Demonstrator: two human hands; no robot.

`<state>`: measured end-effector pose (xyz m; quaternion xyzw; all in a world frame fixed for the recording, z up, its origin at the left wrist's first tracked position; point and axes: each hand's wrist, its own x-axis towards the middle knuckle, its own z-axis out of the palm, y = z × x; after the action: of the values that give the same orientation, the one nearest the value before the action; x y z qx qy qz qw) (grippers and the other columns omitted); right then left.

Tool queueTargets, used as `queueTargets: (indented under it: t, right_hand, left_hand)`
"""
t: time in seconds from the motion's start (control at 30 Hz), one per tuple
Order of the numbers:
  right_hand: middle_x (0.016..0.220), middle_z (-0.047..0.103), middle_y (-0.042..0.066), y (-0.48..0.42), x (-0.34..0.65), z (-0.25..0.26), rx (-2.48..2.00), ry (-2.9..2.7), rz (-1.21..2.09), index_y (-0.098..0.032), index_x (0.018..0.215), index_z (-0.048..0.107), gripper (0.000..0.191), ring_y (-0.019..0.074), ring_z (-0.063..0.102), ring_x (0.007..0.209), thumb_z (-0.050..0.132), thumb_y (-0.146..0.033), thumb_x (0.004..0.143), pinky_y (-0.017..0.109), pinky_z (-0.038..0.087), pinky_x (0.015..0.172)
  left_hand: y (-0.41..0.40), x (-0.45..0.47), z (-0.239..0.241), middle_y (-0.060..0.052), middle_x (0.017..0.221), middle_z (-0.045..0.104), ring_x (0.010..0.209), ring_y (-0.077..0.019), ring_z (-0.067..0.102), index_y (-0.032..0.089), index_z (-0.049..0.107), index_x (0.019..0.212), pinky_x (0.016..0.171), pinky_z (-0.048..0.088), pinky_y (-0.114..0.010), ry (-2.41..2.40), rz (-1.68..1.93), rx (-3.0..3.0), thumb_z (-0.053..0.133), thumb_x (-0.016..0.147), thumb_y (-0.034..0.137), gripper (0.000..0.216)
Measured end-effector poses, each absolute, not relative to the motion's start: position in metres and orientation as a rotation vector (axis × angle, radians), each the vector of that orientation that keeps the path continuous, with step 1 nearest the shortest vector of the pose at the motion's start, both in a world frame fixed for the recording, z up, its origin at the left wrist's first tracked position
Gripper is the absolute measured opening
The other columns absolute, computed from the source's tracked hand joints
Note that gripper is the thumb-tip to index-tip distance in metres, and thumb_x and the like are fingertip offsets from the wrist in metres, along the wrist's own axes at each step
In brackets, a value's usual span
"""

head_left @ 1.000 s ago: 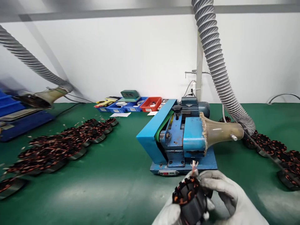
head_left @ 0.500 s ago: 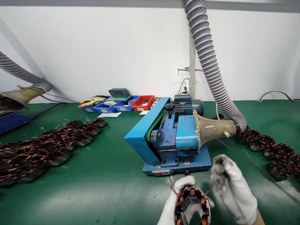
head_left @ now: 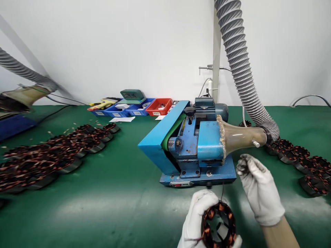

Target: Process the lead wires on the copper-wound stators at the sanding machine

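Observation:
In my white-gloved left hand (head_left: 195, 210) is a motor stator (head_left: 204, 230), a dark ring with copper windings. My fingers wrap its left side and the open middle faces up toward me. A thin lead wire (head_left: 222, 192) stands up from its top edge, and more leads stick out at the lower left. My right hand (head_left: 254, 184), also gloved and dirty at the fingertips, hovers up and right of the stator, apart from it. Its fingers are curled together; whether anything is between them is hidden.
A blue belt grinding machine (head_left: 191, 151) stands ahead, joined to a grey extraction hose (head_left: 238, 55). Rows of wound stators (head_left: 59, 155) lie at left, more stators (head_left: 307, 162) at right. Blue bins (head_left: 116, 112) and a red bin (head_left: 159, 106) line the back wall.
The stator has turned in my left hand, its leads now at top and lower left. My right hand has moved slightly up and away from it. The view has shifted a little.

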<state>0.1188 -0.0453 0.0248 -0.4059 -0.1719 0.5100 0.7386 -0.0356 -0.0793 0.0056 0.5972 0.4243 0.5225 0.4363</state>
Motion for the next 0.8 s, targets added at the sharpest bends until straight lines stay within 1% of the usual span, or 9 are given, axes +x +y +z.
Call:
queueTargets:
  t: [0.07,0.17,0.23,0.33,0.5,0.7,0.73,0.77,0.8]
  right_hand:
    - [0.080,0.076,0.004,-0.050,0.110,0.015,-1.064,-0.642,1.100,-0.021,0.081,0.077,0.020,0.0176,0.068,0.073,0.080,-0.033,0.066,0.025,0.056,0.069]
    - [0.091,0.076,0.008,-0.055,0.088,-0.002,-1.238,-0.980,1.049,-0.020,0.085,0.077,0.023,0.0261,0.070,0.087,0.079,-0.026,0.063,0.033,0.056,0.079]
    - [0.094,0.075,0.009,-0.051,0.076,-0.010,-1.324,-1.029,0.943,-0.019,0.088,0.075,0.021,0.0263,0.070,0.088,0.073,-0.024,0.068,0.035,0.055,0.082]
    - [0.096,0.074,0.010,-0.038,0.070,-0.014,-1.385,-1.062,0.851,-0.018,0.092,0.073,0.020,0.0257,0.069,0.090,0.063,-0.026,0.077,0.038,0.053,0.085]
    - [0.095,0.073,0.009,-0.026,0.075,-0.017,-1.396,-1.105,0.824,-0.019,0.090,0.073,0.018,0.0250,0.067,0.090,0.060,-0.027,0.081,0.038,0.051,0.084]
    - [0.093,0.072,0.008,-0.027,0.077,-0.012,-1.372,-1.039,0.889,-0.019,0.090,0.072,0.019,0.0250,0.067,0.089,0.060,-0.030,0.081,0.037,0.052,0.083]
    - [0.093,0.072,0.008,-0.029,0.076,-0.011,-1.369,-1.029,0.893,-0.019,0.090,0.072,0.018,0.0248,0.067,0.089,0.060,-0.030,0.081,0.036,0.052,0.083]
    - [0.092,0.072,0.008,-0.033,0.075,-0.012,-1.373,-1.028,0.893,-0.019,0.090,0.072,0.018,0.0246,0.067,0.089,0.060,-0.029,0.081,0.036,0.052,0.083]
    - [0.092,0.073,0.007,-0.039,0.074,-0.014,-1.383,-1.035,0.881,-0.019,0.090,0.072,0.018,0.0242,0.068,0.088,0.060,-0.028,0.081,0.035,0.053,0.082]
  left_hand:
    - [-0.074,-0.030,-0.004,-0.006,0.113,0.060,0.105,-0.0298,0.061,0.027,0.060,0.108,0.093,0.049,-0.044,1.119,1.330,1.382,0.078,0.048,0.009,0.065]
    - [-0.057,-0.019,-0.016,-0.007,0.105,0.065,0.100,-0.0297,0.064,0.025,0.061,0.098,0.092,0.050,-0.045,1.131,1.346,1.158,0.076,0.052,0.015,0.049]
    - [-0.043,-0.012,-0.020,-0.006,0.098,0.068,0.092,-0.0279,0.067,0.023,0.060,0.092,0.088,0.052,-0.043,1.111,1.338,0.968,0.075,0.054,0.017,0.041]
    - [-0.027,-0.008,-0.019,-0.006,0.096,0.070,0.090,-0.0258,0.068,0.022,0.060,0.088,0.087,0.053,-0.040,1.080,1.328,0.819,0.074,0.051,0.013,0.041]
    - [-0.015,-0.009,-0.014,-0.005,0.092,0.072,0.087,-0.0231,0.068,0.021,0.061,0.083,0.086,0.053,-0.037,1.065,1.330,0.817,0.071,0.055,0.011,0.032]
    - [-0.014,-0.004,-0.012,-0.008,0.100,0.069,0.094,-0.0260,0.066,0.019,0.059,0.089,0.090,0.051,-0.037,1.029,1.312,0.843,0.073,0.040,0.001,0.054]
    - [-0.016,-0.004,-0.012,-0.008,0.102,0.068,0.095,-0.0258,0.066,0.019,0.059,0.090,0.090,0.051,-0.037,1.021,1.306,0.835,0.073,0.042,0.003,0.052]
    - [-0.018,-0.005,-0.013,-0.007,0.100,0.068,0.093,-0.0251,0.066,0.019,0.059,0.090,0.088,0.051,-0.037,1.016,1.303,0.821,0.073,0.049,0.008,0.045]
    - [-0.023,-0.007,-0.014,-0.006,0.093,0.069,0.089,-0.0239,0.067,0.020,0.059,0.086,0.085,0.052,-0.037,1.013,1.300,0.803,0.070,0.058,0.014,0.030]
